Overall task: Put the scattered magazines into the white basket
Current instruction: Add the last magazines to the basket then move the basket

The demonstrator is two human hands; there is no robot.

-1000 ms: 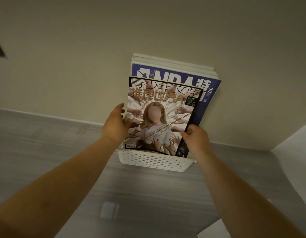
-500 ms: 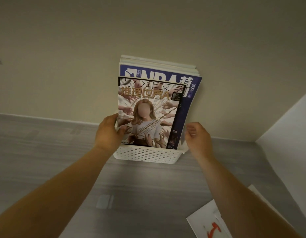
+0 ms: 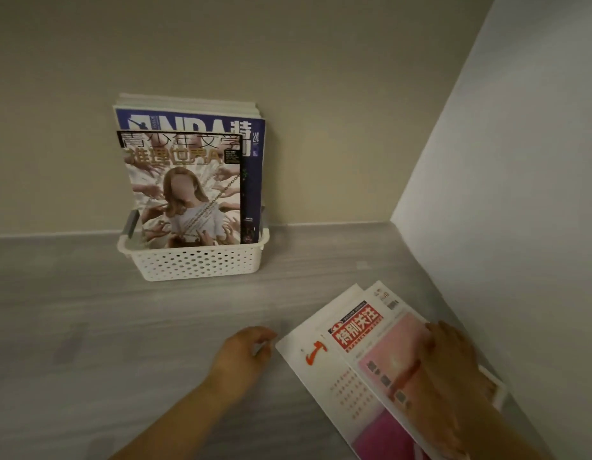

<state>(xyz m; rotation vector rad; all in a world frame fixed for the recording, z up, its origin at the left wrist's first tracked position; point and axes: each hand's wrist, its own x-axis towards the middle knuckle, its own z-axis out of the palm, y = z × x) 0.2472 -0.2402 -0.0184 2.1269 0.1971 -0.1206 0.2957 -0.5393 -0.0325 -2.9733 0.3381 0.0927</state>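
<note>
Grey wood-grain surface (image 3: pixel 88 327) fills the lower frame. Its back edge meets the beige wall (image 3: pixel 321 78) and its right edge runs along a white side panel (image 3: pixel 520 194), so the two form a closed corner at right rear. The widest open stretch is left and centre, between the basket and the hands. White basket (image 3: pixel 195 263), with perforated walls, sits at the back and looks hard against the wall, well apart from the side panel. It holds magazines standing upright and leaning back on the wall: a pale stack (image 3: pixel 188 101) rearmost, then a blue NBA magazine (image 3: pixel 254 180), then a smaller magazine with a woman on the cover (image 3: pixel 185 194) in front. There's a slim gap inside the basket's left wall and none visible on the right. Two loose magazines lie flat at lower right, skewed to the panel and overlapping, near the panel's base. The white magazine with a red mark (image 3: pixel 321 370) is underneath. The pink-cover magazine with a red title block (image 3: pixel 381 353) is on top, offset right. Right hand (image 3: pixel 450 353) rests on the pink cover near its right edge with the fingers laid across it; can't tell if the thumb hooks the edge. Left hand (image 3: pixel 245 353) is over bare surface just beside the white magazine's left corner, fingers loosely curled, holding nothing; contact with the corner is unclear.
</note>
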